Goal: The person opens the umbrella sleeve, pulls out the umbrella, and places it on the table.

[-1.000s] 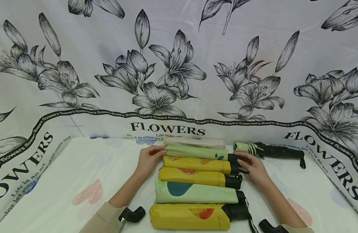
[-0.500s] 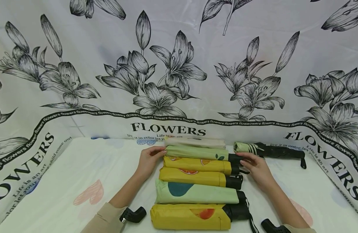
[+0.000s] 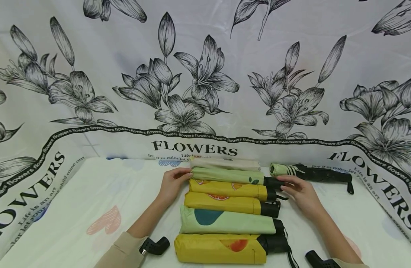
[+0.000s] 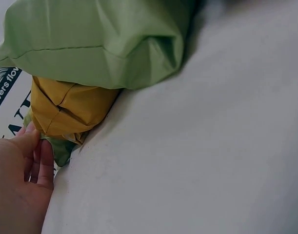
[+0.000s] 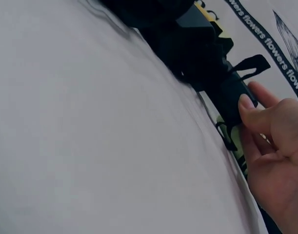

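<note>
A row of folded umbrellas lies crosswise on the cloth. My left hand [image 3: 173, 185] pinches the left end of a light green umbrella [image 3: 222, 174] with a leaf print; its green tip [image 4: 62, 151] shows past my fingers in the left wrist view. At the other end, my right hand [image 3: 301, 193] holds the black handle [image 5: 231, 100] between thumb and fingers. Nearer me lie two yellow umbrellas with orange slices, one upper [image 3: 227, 188] and one lower [image 3: 222, 203]. Just behind the held one is a cream umbrella [image 3: 228, 164].
Closer in are a pale green umbrella [image 3: 238, 220] with a dark blot and a thick yellow umbrella [image 3: 218, 249] with a trailing strap. A black and green umbrella [image 3: 319, 176] lies apart at the back right. A flower-printed curtain [image 3: 205, 123] stands behind.
My right hand has shifted slightly to the right along the handle, so more of it shows. The left hand keeps its place at the green end. The whole view has drifted slightly.
</note>
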`<state>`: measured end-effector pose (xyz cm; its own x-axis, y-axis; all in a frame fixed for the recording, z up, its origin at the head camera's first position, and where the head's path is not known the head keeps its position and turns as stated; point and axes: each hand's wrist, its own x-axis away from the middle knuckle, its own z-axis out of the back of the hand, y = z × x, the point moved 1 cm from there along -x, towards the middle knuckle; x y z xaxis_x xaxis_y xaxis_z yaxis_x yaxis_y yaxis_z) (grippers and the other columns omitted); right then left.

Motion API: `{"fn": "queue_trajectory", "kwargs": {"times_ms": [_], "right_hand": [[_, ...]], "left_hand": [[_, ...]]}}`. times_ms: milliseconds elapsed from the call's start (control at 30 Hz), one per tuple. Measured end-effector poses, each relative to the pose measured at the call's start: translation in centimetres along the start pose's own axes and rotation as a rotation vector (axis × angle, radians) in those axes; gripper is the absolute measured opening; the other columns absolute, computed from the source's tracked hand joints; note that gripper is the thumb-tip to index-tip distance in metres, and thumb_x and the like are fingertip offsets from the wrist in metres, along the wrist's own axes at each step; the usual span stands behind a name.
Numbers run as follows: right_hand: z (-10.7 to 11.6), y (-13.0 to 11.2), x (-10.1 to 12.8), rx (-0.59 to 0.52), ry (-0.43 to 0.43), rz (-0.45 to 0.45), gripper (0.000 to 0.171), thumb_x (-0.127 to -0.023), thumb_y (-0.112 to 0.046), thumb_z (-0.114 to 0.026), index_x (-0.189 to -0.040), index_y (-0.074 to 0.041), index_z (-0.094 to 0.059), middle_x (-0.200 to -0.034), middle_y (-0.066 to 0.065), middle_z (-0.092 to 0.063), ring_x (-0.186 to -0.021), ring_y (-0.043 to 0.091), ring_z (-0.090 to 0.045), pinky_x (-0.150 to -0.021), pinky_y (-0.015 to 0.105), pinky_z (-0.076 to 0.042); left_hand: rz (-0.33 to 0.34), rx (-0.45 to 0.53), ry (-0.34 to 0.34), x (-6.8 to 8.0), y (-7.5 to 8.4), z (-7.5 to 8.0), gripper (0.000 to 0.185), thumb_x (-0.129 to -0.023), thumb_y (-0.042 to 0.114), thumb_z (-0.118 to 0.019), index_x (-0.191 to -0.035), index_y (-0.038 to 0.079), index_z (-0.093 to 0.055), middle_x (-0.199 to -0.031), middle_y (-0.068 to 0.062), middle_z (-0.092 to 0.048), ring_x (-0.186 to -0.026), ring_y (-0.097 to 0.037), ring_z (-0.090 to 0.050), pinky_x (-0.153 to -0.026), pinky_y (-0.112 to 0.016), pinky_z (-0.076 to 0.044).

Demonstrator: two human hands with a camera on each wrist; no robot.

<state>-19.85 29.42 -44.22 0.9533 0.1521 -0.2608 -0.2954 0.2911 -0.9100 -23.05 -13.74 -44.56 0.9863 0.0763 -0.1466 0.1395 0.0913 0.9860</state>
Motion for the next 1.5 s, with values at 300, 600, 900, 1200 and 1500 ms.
{"fn": "queue_trajectory", "kwargs": {"times_ms": [300, 600, 900, 1200, 1500], "right_hand": [[1.0, 0.0, 0.2, 0.092, 0.004, 0.023, 0.026, -0.098, 0.002, -0.071, -0.123, -0.003, -0.075, -0.128, 0.006, -0.072, -0.115, -0.012, -0.06, -0.097, 0.011, -0.051], [3.1, 0.0, 0.5, 0.058, 0.027, -0.028, 0.032, -0.095, 0.004, -0.074, -0.126, -0.004, -0.075, -0.124, -0.017, -0.068, -0.112, -0.015, -0.061, -0.092, 0.011, -0.054], [4.6, 0.4, 0.8, 0.103, 0.012, -0.085, 0.036, -0.096, -0.001, -0.075, -0.131, 0.005, -0.069, -0.121, -0.033, -0.061, -0.111, -0.018, -0.058, -0.09, 0.01, -0.053], [5.7, 1.1, 0.9, 0.135, 0.007, -0.111, 0.039, -0.096, -0.004, -0.077, -0.133, 0.001, -0.07, -0.121, -0.035, -0.06, -0.109, -0.018, -0.058, -0.086, 0.01, -0.054], [6.9, 1.5, 1.2, 0.102, 0.015, -0.067, 0.036, -0.094, 0.007, -0.073, -0.13, 0.003, -0.071, -0.118, -0.034, -0.064, -0.108, -0.017, -0.06, -0.085, 0.009, -0.054]], "left_hand": [[0.005, 0.026, -0.003, -0.1, -0.3, -0.3, 0.019, -0.093, -0.004, -0.076, -0.111, -0.01, -0.076, -0.107, -0.015, -0.078, -0.083, -0.003, -0.067, -0.077, -0.016, -0.056], [0.003, 0.034, -0.002, -0.2, -0.4, -0.2, 0.019, -0.093, -0.004, -0.076, -0.111, -0.011, -0.076, -0.106, -0.015, -0.078, -0.082, -0.003, -0.067, -0.076, -0.017, -0.056], [0.01, 0.038, 0.002, -0.3, -0.5, -0.1, 0.019, -0.093, -0.004, -0.076, -0.11, -0.011, -0.076, -0.103, -0.013, -0.079, -0.081, -0.003, -0.066, -0.075, -0.016, -0.055], [0.012, 0.033, -0.002, -0.3, -0.6, 0.0, 0.02, -0.092, -0.004, -0.077, -0.111, -0.011, -0.076, -0.105, -0.014, -0.079, -0.082, -0.003, -0.067, -0.075, -0.016, -0.055], [0.019, 0.021, -0.005, -0.2, -0.4, 0.2, 0.02, -0.093, -0.003, -0.077, -0.111, -0.01, -0.076, -0.107, -0.016, -0.078, -0.083, -0.003, -0.066, -0.075, -0.016, -0.055]]}}
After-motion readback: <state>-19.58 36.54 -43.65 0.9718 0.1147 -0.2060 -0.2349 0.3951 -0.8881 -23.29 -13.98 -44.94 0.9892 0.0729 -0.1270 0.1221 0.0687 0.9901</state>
